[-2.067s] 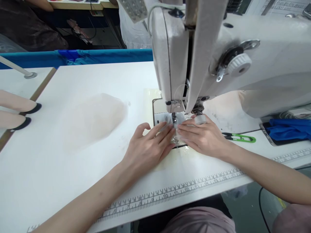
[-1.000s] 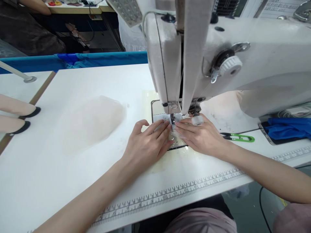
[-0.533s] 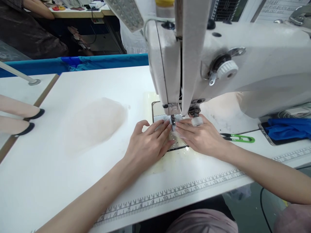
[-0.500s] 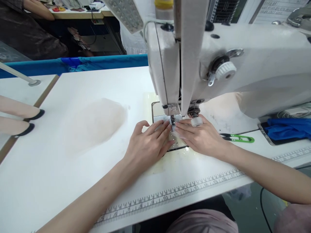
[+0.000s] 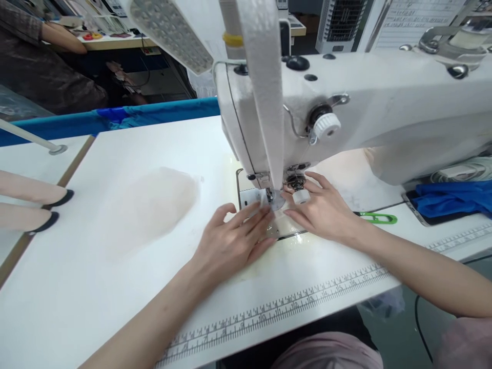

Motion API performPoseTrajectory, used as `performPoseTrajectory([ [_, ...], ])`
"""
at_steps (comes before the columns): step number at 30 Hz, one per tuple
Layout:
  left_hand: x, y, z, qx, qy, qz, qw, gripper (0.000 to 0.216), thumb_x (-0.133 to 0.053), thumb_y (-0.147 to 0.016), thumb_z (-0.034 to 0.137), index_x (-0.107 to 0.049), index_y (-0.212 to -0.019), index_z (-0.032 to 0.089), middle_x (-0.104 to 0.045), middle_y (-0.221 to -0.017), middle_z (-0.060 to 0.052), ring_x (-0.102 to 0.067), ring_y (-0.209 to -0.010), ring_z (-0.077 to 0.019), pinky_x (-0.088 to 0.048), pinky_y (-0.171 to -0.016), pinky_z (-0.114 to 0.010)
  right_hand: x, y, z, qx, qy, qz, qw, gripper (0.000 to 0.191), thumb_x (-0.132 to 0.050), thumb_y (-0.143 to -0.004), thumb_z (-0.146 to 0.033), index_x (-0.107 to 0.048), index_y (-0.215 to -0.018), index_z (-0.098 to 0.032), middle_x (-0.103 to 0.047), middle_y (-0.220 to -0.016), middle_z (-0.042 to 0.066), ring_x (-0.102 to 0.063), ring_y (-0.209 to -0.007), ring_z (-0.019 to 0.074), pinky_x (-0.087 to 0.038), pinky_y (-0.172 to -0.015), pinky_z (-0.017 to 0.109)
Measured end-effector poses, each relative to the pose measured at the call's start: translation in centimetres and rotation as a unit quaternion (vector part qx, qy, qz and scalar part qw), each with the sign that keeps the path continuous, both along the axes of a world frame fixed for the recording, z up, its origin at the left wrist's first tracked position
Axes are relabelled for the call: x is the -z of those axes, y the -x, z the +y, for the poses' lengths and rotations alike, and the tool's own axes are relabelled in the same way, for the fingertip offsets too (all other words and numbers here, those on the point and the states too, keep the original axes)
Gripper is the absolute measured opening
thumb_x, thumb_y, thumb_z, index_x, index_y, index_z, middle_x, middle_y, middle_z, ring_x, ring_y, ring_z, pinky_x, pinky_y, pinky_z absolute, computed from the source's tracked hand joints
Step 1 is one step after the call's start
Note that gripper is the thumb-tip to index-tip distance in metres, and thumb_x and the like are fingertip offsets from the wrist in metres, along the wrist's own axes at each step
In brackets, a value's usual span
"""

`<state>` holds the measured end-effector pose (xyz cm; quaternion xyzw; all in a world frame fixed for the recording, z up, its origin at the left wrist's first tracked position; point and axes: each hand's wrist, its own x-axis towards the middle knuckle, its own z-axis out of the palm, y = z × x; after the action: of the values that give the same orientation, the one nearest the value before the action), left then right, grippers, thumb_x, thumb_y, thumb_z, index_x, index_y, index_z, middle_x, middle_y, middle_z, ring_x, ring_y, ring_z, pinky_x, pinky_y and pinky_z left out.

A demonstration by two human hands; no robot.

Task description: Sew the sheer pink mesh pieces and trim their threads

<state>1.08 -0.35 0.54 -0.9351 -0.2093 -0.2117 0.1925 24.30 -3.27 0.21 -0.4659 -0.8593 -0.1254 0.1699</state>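
Note:
A white sewing machine stands over the table, its presser foot low on the metal needle plate. By the foot lies a small, pale, see-through piece, its material too indistinct to name. My left hand rests palm down left of the foot, fingers stretched out flat with their tips at the piece's edge. To the right, my right hand has its fingers spread around the piece; some fingertips are hidden behind the machine's white knob. A broad white strip hangs down before the machine head.
Green-handled thread snips lie beside my right wrist. Farther right, a blue cloth covers part of a phone. A printed ruler follows the front edge. At left are two pale, dark-tipped forms. Another person's arm shows behind.
My right hand has lifted its fingers apart and shifted slightly back from the foot, uncovering the pale piece. My left hand stays nearly in place. The camera view has shifted.

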Motion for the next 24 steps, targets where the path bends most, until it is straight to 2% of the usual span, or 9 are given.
performPoseTrajectory([
  [2, -0.6, 0.7, 0.3, -0.080, -0.026, -0.009, 0.996, 0.021, -0.056, -0.091, 0.031, -0.068, -0.095, 0.014, -0.074, -0.097, -0.008, -0.066, -0.100, -0.0263, -0.042, -0.080, -0.043, -0.3, -0.2, -0.1, -0.007, -0.028, 0.035, 0.999, 0.033, -0.046, -0.094, -0.035, -0.072, -0.080, -0.018, -0.068, -0.069, 0.003, -0.060, -0.083, 0.0186, -0.034, -0.105, 0.041],
  [4, -1.1, 1.2, 0.2, -0.148, -0.054, -0.028, 0.987, 0.016, -0.057, -0.090, 0.025, -0.067, -0.098, 0.015, -0.075, -0.092, -0.008, -0.067, -0.094, -0.0285, -0.042, -0.077, -0.044, -0.4, -0.3, -0.1, -0.002, -0.047, 0.033, 0.998, 0.026, -0.048, -0.091, -0.023, -0.071, -0.079, -0.020, -0.066, -0.069, 0.002, -0.059, -0.080, 0.0178, -0.036, -0.105, 0.041],
  [7, -1.3, 0.8, -0.5, -0.078, -0.013, -0.045, 0.996, 0.029, -0.058, -0.088, 0.027, -0.061, -0.116, 0.020, -0.074, -0.101, -0.006, -0.067, -0.084, -0.0254, -0.043, -0.070, -0.041, -0.3, -0.5, 0.1, 0.008, -0.041, -0.027, 0.999, 0.030, -0.046, -0.084, -0.005, -0.069, -0.100, -0.016, -0.068, -0.091, 0.007, -0.058, -0.092, 0.0212, -0.038, -0.104, 0.043],
  [9, -1.1, 0.3, -0.7, -0.016, 0.057, -0.020, 0.998, 0.029, -0.057, -0.089, 0.033, -0.062, -0.116, 0.022, -0.073, -0.104, -0.004, -0.067, -0.081, -0.0227, -0.044, -0.069, -0.039, -0.2, -0.6, 0.0, 0.000, -0.029, -0.043, 0.999, 0.031, -0.045, -0.083, -0.003, -0.069, -0.099, -0.013, -0.067, -0.098, 0.010, -0.057, -0.098, 0.0234, -0.038, -0.105, 0.044],
  [10, -1.0, 0.2, -0.6, -0.025, 0.074, -0.004, 0.997, 0.027, -0.056, -0.090, 0.035, -0.064, -0.112, 0.022, -0.073, -0.104, -0.004, -0.067, -0.082, -0.0233, -0.044, -0.070, -0.040, -0.2, -0.5, -0.1, -0.012, -0.023, -0.037, 0.999, 0.029, -0.045, -0.084, -0.003, -0.070, -0.096, -0.013, -0.068, -0.098, 0.010, -0.057, -0.099, 0.0236, -0.037, -0.106, 0.045],
  [13, -1.0, 0.5, 0.1, -0.167, 0.034, 0.004, 0.985, 0.023, -0.052, -0.092, 0.032, -0.067, -0.103, 0.018, -0.071, -0.106, -0.012, -0.065, -0.094, -0.0340, -0.043, -0.076, -0.050, -0.3, -0.1, -0.9, -0.063, -0.004, -0.006, 0.998, 0.034, -0.042, -0.085, 0.000, -0.071, -0.095, -0.015, -0.069, -0.102, 0.007, -0.058, -0.104, 0.0211, -0.036, -0.108, 0.043],
  [15, -1.2, 0.8, 0.4, -0.202, 0.008, -0.029, 0.979, 0.021, -0.051, -0.092, 0.025, -0.065, -0.106, 0.017, -0.069, -0.111, -0.014, -0.062, -0.104, -0.0361, -0.042, -0.081, -0.053, -0.3, 0.4, -1.4, -0.090, 0.002, -0.001, 0.996, 0.037, -0.039, -0.085, 0.001, -0.069, -0.101, -0.014, -0.069, -0.111, 0.006, -0.058, -0.108, 0.0193, -0.037, -0.107, 0.043],
  [20, -0.6, -0.2, -0.3, -0.020, 0.147, -0.042, 0.988, 0.027, -0.049, -0.094, 0.025, -0.058, -0.117, 0.014, -0.069, -0.111, -0.008, -0.064, -0.099, -0.0205, -0.049, -0.085, -0.037, 0.0, 1.2, -2.0, -0.107, -0.008, -0.001, 0.994, 0.035, -0.035, -0.092, -0.004, -0.067, -0.105, -0.013, -0.070, -0.111, 0.007, -0.060, -0.106, 0.0178, -0.040, -0.103, 0.042],
  [24, 0.6, -1.0, -0.5, -0.020, 0.140, -0.014, 0.990, 0.035, -0.051, -0.092, 0.034, -0.061, -0.117, 0.011, -0.067, -0.107, -0.012, -0.063, -0.098, -0.0249, -0.049, -0.087, -0.040, 0.3, 1.3, -1.8, -0.099, -0.018, 0.012, 0.995, 0.034, -0.036, -0.092, -0.005, -0.068, -0.098, -0.015, -0.071, -0.105, 0.006, -0.063, -0.098, 0.0174, -0.043, -0.099, 0.041],
])
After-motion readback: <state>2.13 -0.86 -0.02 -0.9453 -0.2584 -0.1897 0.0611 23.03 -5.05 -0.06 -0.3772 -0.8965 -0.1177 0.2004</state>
